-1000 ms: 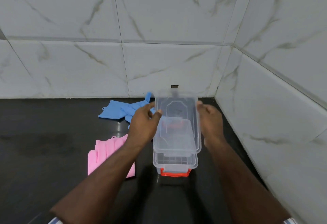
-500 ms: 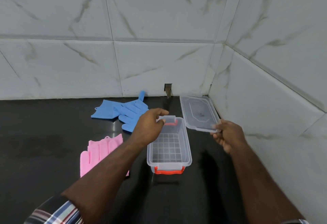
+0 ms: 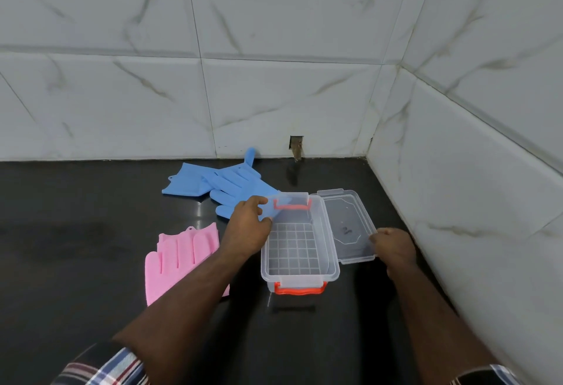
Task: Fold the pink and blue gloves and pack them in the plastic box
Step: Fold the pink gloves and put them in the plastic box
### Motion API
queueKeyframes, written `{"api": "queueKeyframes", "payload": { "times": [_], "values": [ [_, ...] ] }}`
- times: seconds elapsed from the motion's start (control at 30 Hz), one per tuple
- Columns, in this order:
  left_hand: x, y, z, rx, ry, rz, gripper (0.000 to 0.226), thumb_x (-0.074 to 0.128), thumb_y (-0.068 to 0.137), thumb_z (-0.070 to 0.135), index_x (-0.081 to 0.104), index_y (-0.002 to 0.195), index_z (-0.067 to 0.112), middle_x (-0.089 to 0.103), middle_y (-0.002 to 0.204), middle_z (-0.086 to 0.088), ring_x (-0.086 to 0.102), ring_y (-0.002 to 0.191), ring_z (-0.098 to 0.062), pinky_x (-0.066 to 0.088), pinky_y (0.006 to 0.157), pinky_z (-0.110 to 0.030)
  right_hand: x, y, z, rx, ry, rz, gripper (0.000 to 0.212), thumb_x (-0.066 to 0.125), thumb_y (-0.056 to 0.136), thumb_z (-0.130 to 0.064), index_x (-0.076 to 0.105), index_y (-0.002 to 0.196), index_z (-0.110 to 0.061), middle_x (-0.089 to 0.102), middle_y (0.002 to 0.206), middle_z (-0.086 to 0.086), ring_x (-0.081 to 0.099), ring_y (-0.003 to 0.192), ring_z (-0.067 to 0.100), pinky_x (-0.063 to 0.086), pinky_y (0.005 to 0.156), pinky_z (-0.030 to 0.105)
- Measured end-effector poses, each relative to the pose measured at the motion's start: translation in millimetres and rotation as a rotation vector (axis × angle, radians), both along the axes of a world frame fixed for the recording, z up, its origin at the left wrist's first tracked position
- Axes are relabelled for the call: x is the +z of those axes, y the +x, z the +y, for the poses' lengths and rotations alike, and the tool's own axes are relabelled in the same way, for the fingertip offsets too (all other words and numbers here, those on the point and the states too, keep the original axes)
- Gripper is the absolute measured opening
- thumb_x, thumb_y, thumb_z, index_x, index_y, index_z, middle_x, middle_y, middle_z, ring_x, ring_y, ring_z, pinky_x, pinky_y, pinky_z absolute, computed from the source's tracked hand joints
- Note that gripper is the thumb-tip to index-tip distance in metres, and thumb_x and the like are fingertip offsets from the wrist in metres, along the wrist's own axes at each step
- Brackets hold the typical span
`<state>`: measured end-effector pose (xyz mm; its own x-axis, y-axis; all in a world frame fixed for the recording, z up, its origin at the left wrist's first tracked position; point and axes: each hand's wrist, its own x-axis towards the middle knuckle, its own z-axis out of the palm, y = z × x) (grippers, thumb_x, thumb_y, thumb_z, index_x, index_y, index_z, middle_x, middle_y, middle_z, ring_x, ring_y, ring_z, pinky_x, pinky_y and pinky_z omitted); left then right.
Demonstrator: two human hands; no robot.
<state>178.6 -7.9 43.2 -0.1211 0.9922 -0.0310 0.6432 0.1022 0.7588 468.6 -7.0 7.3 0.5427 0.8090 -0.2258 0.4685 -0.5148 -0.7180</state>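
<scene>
A clear plastic box (image 3: pixel 332 250) with orange clip handles stands open on the black counter, nothing inside it. My left hand (image 3: pixel 248 226) grips its far left corner. The clear lid (image 3: pixel 347 223) lies flat on the counter just right of the box, and my right hand (image 3: pixel 393 246) pinches its near right edge. The blue gloves (image 3: pixel 225 186) lie spread out behind the box near the wall. The pink gloves (image 3: pixel 179 258) lie flat to the left of the box, partly hidden under my left forearm.
The black counter (image 3: pixel 76 247) meets white marble-tiled walls at the back and on the right; the right wall (image 3: pixel 472 202) runs close beside the lid. A small hole (image 3: pixel 296 145) shows in the back wall.
The lid came off the box, went to the right in my right hand and now lies flat on the counter beside it. My left hand stayed on the box's far corner.
</scene>
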Motion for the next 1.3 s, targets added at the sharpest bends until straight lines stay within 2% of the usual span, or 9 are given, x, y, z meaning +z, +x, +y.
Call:
{"api": "queueKeyframes", "payload": {
  "times": [0.1, 0.23, 0.37, 0.57, 0.7, 0.87, 1.0, 1.17, 1.3],
  "values": [
    [-1.4, -6.2, 0.3, 0.003, -0.013, -0.010, 0.046, 0.066, 0.092, 0.016, 0.051, 0.135, 0.020, 0.057, 0.126, -0.006, 0.059, 0.101, -0.016, 0.057, 0.088, -0.036, 14.2, -24.0, -3.1, 0.077, 0.022, -0.283, 0.029, 0.061, 0.078, -0.028, 0.073, 0.103, -0.020, 0.067, 0.106, 0.017, 0.060, 0.100, 0.039, 0.046, 0.085, 0.038],
    [-1.7, -14.9, -2.0, 0.016, -0.013, -0.017, 0.047, 0.068, 0.090, 0.016, 0.051, 0.134, 0.019, 0.058, 0.123, -0.006, 0.061, 0.099, -0.019, 0.058, 0.085, -0.037, 36.2, -82.7, -6.7, 0.316, 0.215, 0.013, 0.022, 0.059, 0.094, -0.035, 0.073, 0.100, -0.019, 0.073, 0.094, -0.001, 0.067, 0.089, 0.019, 0.054, 0.086, 0.038],
    [-2.7, -24.8, -8.4, 0.023, -0.031, -0.043, 0.047, 0.069, 0.090, 0.017, 0.051, 0.134, 0.020, 0.057, 0.124, -0.006, 0.062, 0.100, -0.018, 0.059, 0.080, -0.033, 32.3, -111.2, -5.4, 0.379, 0.207, -0.056, 0.028, 0.059, 0.096, -0.027, 0.067, 0.121, -0.018, 0.073, 0.111, -0.001, 0.066, 0.096, 0.014, 0.053, 0.092, 0.037],
    [5.1, -47.6, -23.6, -0.015, -0.062, -0.126, 0.043, 0.061, 0.097, 0.027, 0.048, 0.137, 0.022, 0.065, 0.116, -0.003, 0.066, 0.096, -0.017, 0.058, 0.084, -0.035, 44.7, -136.6, -13.7, 0.361, 0.261, -0.330, 0.037, 0.063, 0.092, -0.028, 0.063, 0.127, -0.017, 0.067, 0.123, 0.006, 0.061, 0.114, 0.022, 0.051, 0.099, 0.043],
    [13.3, -89.3, -28.5, 0.090, -0.024, -0.119, 0.038, 0.062, 0.096, 0.023, 0.055, 0.133, 0.019, 0.066, 0.106, 0.000, 0.063, 0.094, -0.013, 0.047, 0.080, -0.029, 84.9, -192.4, -31.7, 0.480, 0.418, -0.193, 0.033, 0.056, 0.094, -0.018, 0.064, 0.125, -0.016, 0.066, 0.122, 0.004, 0.062, 0.108, 0.015, 0.052, 0.094, 0.034],
    [-3.1, -144.5, -44.3, 0.202, -0.067, 0.008, 0.049, 0.071, 0.086, 0.026, 0.056, 0.133, 0.019, 0.061, 0.127, -0.006, 0.063, 0.108, -0.023, 0.055, 0.091, -0.043, 74.8, -281.8, -65.6, 0.844, 0.122, -0.199, 0.041, 0.056, 0.094, -0.015, 0.056, 0.135, -0.015, 0.061, 0.131, 0.004, 0.059, 0.116, 0.020, 0.046, 0.099, 0.032],
    [-27.3, -175.6, -60.7, 0.303, -0.250, 0.137, 0.060, 0.068, 0.085, 0.044, 0.050, 0.137, 0.021, 0.049, 0.137, -0.014, 0.052, 0.123, -0.034, 0.046, 0.102, -0.044, 34.6, -306.2, -66.8, 0.800, -0.074, -0.313, 0.069, 0.064, 0.090, -0.017, 0.030, 0.149, -0.011, 0.038, 0.152, 0.011, 0.044, 0.135, 0.027, 0.042, 0.107, 0.036],
    [-40.7, -189.9, -72.8, 0.311, -0.335, -0.065, 0.068, 0.069, 0.087, 0.041, 0.042, 0.143, 0.012, 0.050, 0.139, -0.013, 0.055, 0.119, -0.030, 0.047, 0.101, -0.043, 13.1, -313.5, -54.4, 0.696, -0.206, -0.328, 0.080, 0.067, 0.090, -0.024, 0.019, 0.154, -0.013, 0.037, 0.154, 0.011, 0.046, 0.135, 0.029, 0.045, 0.105, 0.038],
    [-37.1, -187.5, -68.8, 0.274, -0.361, -0.188, 0.058, 0.070, 0.090, 0.026, 0.044, 0.140, 0.011, 0.056, 0.130, -0.006, 0.059, 0.110, -0.025, 0.054, 0.094, -0.046, 15.4, -316.1, -44.3, 0.682, -0.242, -0.330, 0.072, 0.068, 0.090, -0.027, 0.030, 0.149, -0.012, 0.045, 0.147, 0.011, 0.051, 0.129, 0.029, 0.048, 0.100, 0.036]
  ]
}}
